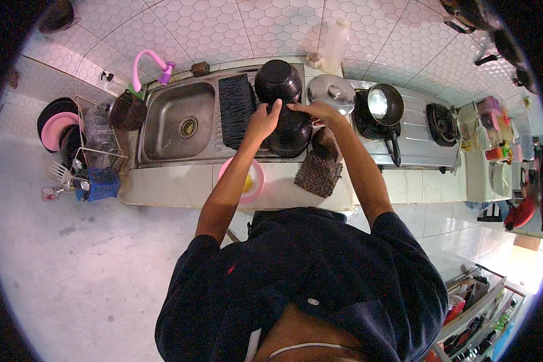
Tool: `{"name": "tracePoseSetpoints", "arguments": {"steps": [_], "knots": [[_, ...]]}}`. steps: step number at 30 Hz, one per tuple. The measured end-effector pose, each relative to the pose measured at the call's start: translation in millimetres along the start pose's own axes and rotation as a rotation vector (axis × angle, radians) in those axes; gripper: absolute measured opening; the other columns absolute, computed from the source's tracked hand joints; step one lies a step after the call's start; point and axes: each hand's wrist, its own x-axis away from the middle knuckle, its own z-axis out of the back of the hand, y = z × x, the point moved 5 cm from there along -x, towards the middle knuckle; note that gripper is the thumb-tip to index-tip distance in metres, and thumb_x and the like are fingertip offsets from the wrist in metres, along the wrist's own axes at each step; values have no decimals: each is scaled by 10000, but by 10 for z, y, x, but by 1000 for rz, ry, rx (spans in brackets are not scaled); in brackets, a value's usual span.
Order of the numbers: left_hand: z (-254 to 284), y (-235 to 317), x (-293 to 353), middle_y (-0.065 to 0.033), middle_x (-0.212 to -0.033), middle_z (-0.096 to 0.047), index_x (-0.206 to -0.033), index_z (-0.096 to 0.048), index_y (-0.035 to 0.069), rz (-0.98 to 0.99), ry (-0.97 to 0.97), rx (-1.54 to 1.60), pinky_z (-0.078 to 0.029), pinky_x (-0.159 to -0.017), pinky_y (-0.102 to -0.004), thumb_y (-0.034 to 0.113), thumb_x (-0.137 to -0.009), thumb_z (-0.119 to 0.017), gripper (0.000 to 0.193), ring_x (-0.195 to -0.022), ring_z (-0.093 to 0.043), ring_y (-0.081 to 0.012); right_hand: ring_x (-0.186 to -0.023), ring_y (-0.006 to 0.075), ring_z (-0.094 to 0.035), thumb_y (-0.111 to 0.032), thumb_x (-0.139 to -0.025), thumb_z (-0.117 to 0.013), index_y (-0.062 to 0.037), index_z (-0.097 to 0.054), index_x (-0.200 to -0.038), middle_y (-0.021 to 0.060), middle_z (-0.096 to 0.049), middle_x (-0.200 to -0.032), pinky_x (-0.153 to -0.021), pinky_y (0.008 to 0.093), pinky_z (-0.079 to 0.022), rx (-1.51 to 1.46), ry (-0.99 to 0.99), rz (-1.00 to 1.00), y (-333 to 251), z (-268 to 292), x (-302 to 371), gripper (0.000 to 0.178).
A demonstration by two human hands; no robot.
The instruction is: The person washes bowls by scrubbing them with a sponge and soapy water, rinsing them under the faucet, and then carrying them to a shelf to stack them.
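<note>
Two groups of stacked black bowls stand on the sink's draining side. The far stack of black bowls (pixel 277 79) has a round base uppermost; the near stack of black bowls (pixel 291 140) sits closer to me. My left hand (pixel 263 123) is closed at the left side where the groups meet, its thumb raised along the far bowls. From the right, my right hand (pixel 317 111) grips the same place, thumb pointing inward. Most fingertips are hidden behind the bowls. Left of them lies a black ribbed or bristled rectangular thing (pixel 235 111).
A steel sink basin (pixel 157 130) and pink tap (pixel 148 55) are at left. Below the bowls sit a pink bowl (pixel 258 188) and brown woven cloth (pixel 320 175). A metal lid (pixel 323 84) borders the stove (pixel 417 130), which carries a frying pan (pixel 394 108). A dish rack (pixel 96 151) stands far left.
</note>
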Motion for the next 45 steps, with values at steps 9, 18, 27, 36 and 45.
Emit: {"name": "tracePoseSetpoints", "arguments": {"steps": [9, 18, 27, 36, 45], "knots": [[-49, -238, -155, -330, -1229, -555, -1273, -501, -87, -9, 42, 169, -412, -995, -453, 677, -883, -441, 860, -1182, -528, -441, -648, 136, -461, -673, -616, -759, -65, -681, -886, -12, -545, -741, -634, 283, -391, -3, -18, 50, -213, 4, 175, 669], [-182, -309, -100, -291, -1288, -537, -1307, -479, -75, 48, -34, 228, -385, -1034, -421, 646, -849, -548, 857, -1235, -510, -394, -740, 132, -475, -607, -701, -730, -79, -672, -923, -2, -543, -808, -680, 315, -401, -132, -50, -8, 70, 60, -110, 576], [-230, -169, -9, -369, -1380, -399, -1415, -263, -122, 176, -1, 170, -345, -1077, -441, 674, -782, -601, 1072, -1310, -410, -447, -730, 137, -458, -651, -687, -732, -103, -654, -900, -3, -545, -812, -693, 324, -397, -146, -68, -45, 78, 124, 21, 593], [-346, -129, -157, -399, -1367, -365, -1352, -368, -135, 145, -14, 36, -333, -1086, -462, 721, -695, -654, 1117, -1301, -377, -492, -752, 134, -479, -698, -704, -710, -84, -661, -937, -1, -564, -851, -695, 322, -403, -308, -66, -17, 101, 184, 199, 659], [-288, -257, -260, -222, -1282, -570, -1271, -559, -20, 261, -40, 131, -457, -938, -515, 566, -595, -832, 936, -1155, -577, -362, -842, 172, -550, -679, -723, -708, -10, -652, -1091, 54, -629, -993, -735, 344, -450, -300, -88, 17, 48, 195, 242, 766]]}}
